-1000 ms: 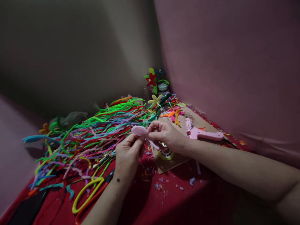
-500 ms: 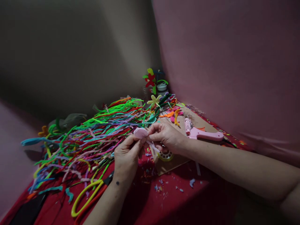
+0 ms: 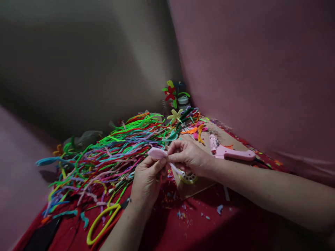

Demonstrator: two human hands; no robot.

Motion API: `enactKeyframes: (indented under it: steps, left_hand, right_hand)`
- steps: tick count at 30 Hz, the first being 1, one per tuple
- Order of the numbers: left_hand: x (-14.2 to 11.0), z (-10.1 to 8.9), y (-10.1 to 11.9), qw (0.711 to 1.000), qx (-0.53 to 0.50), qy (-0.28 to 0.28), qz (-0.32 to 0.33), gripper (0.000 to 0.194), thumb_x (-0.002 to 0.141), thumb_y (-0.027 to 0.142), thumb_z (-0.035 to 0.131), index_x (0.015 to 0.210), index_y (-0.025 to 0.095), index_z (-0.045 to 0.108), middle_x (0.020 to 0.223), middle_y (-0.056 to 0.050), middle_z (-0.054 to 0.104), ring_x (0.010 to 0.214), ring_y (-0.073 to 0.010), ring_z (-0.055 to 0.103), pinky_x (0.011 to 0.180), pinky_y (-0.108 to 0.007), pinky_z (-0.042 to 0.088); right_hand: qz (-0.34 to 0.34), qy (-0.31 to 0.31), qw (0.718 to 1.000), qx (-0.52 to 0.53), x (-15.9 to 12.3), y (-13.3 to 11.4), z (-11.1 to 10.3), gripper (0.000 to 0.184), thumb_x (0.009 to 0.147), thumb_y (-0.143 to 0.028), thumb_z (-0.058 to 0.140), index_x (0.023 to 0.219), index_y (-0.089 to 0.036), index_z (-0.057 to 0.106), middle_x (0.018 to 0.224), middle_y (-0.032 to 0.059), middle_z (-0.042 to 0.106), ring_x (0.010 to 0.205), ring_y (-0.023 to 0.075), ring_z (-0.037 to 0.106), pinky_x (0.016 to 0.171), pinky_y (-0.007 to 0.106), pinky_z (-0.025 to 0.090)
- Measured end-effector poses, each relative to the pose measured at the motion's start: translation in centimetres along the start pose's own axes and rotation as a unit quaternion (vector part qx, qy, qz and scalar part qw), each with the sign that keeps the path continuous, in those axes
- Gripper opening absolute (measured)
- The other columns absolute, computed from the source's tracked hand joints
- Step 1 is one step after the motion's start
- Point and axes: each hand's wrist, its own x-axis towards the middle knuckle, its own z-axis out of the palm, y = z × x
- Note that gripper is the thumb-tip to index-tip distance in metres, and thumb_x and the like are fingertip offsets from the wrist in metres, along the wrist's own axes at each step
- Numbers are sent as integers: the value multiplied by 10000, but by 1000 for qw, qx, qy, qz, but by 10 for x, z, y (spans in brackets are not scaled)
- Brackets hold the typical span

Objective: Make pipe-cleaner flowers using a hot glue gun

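A pale pink pipe-cleaner petal point(image 3: 157, 153) is pinched between my two hands, its loose tail trailing down to the right. My left hand point(image 3: 149, 174) grips its lower edge between thumb and fingers. The fingers of my right hand point(image 3: 187, 157) are closed on the petal's base, where the tail begins. Just below my right hand lies a round yellow-rimmed piece with holes point(image 3: 188, 177), partly covered by the hand. Scissors point(image 3: 103, 221) with yellow and orange handles lie beside my left forearm, their blades partly hidden.
A heap of coloured pipe cleaners point(image 3: 115, 150) spreads to the left. A pink glue gun point(image 3: 232, 153) rests on cardboard point(image 3: 201, 190) at the right. Finished flowers point(image 3: 170, 93) and a white-lidded bottle point(image 3: 183, 100) stand in the back corner. Fuzz scraps litter the red cloth point(image 3: 199, 230).
The petal has tilted and now shows flatter, with both hands still pinching it. The whole scene has shifted slightly right and down in the view.
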Motion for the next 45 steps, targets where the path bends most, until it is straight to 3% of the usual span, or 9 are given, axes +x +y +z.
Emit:
enactKeyframes:
  steps: [7, 14, 20, 25, 28, 32, 36, 41, 45]
  left_hand:
    - [-5, -2, 0, 992, 88, 1, 96, 68, 676, 200, 709, 716, 150, 685, 560, 19, 579, 497, -68, 462, 458, -185, 362]
    - [-1, -5, 1, 997, -23, -47, -58, 137, 615, 220, 759, 631, 132, 656, 486, 27, 537, 418, -51, 442, 392, -162, 326]
    - [-1, -4, 2, 994, -67, -39, -79, 197, 541, 209, 804, 641, 120, 659, 484, 35, 530, 420, -45, 459, 419, -153, 374]
    - [0, -4, 6, 999, -44, -22, -23, 225, 523, 217, 808, 699, 133, 697, 639, -4, 633, 565, -87, 555, 547, -186, 452]
    - [-3, -6, 10, 993, 56, -24, 102, 96, 623, 220, 749, 682, 161, 702, 708, -9, 654, 692, -123, 587, 681, -224, 474]
    - [-12, -9, 14, 931, 269, 26, 246, 85, 757, 204, 631, 810, 202, 698, 834, -22, 676, 820, -170, 604, 750, -272, 464]
    - [-19, -13, 15, 806, 447, 36, 385, 162, 785, 126, 577, 889, 221, 657, 826, -8, 658, 771, -149, 591, 715, -264, 444]
    - [-16, -16, 17, 711, 521, 17, 471, 211, 772, 51, 572, 920, 197, 609, 811, -7, 637, 762, -133, 561, 704, -264, 431]
    - [-14, -16, 19, 661, 545, 18, 515, 216, 752, 24, 589, 913, 168, 597, 783, -16, 635, 744, -136, 552, 711, -284, 420]
  right_hand:
    - [10, -31, 999, 34, 2, 2, -2, 317, 605, -263, 769, 700, -170, 480, 377, -100, 497, 254, 26, 319, 249, 130, 203]
    - [24, -37, 999, -8, -1, -3, -1, 297, 644, -258, 728, 764, -185, 467, 369, -117, 469, 238, 33, 305, 236, 129, 177]
    - [-4, -21, 999, -46, -4, -4, 3, 309, 659, -288, 721, 765, -186, 450, 389, -118, 487, 238, 39, 351, 231, 122, 230]
    - [-9, -29, 997, -69, -3, -8, 4, 337, 627, -281, 741, 767, -184, 450, 453, -99, 508, 303, 58, 426, 275, 149, 330]
    - [-69, -28, 990, -119, -5, -11, 4, 302, 664, -275, 712, 834, -175, 484, 620, -36, 571, 434, 86, 517, 344, 184, 391]
    - [-277, 49, 930, -238, -16, -13, 5, 227, 752, -231, 631, 940, -169, 521, 813, 15, 544, 615, 98, 526, 506, 240, 456]
    - [-448, 43, 822, -348, -27, -19, 10, 264, 748, -161, 625, 1005, -147, 570, 852, 38, 524, 725, 123, 505, 645, 295, 467]
    - [-524, 43, 735, -428, -31, -22, 15, 213, 750, -33, 581, 939, -132, 570, 845, 57, 579, 810, 131, 537, 710, 281, 476]
    - [-534, 55, 702, -468, -31, -18, 14, 167, 762, -36, 582, 893, -139, 568, 817, 57, 579, 779, 126, 539, 695, 278, 484]
